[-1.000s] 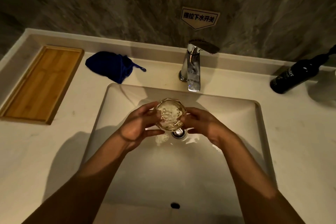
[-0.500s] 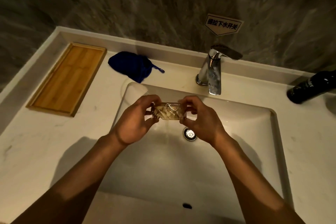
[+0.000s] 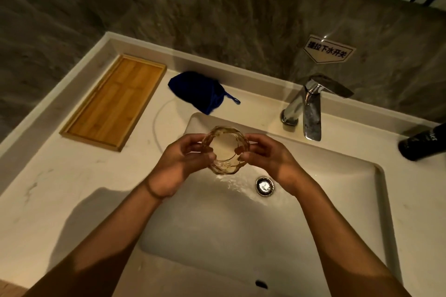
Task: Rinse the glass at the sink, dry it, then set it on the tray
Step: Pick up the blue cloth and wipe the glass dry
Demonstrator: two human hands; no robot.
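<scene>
The black bottle [image 3: 422,143] on the desk [image 3: 48,200] is cut off by the right edge, its label only partly readable. The glass [image 3: 225,149] is blurred, its sides covered where the left hand [image 3: 178,166] and right hand [image 3: 268,159] close their grip. Both forearms run out past the bottom edge

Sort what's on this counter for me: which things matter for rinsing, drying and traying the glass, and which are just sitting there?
In play: glass, held by left hand and right hand; sink; tap; blue cloth, probably for drying; wooden tray.

Idle: black bottle; wall sign.
</scene>
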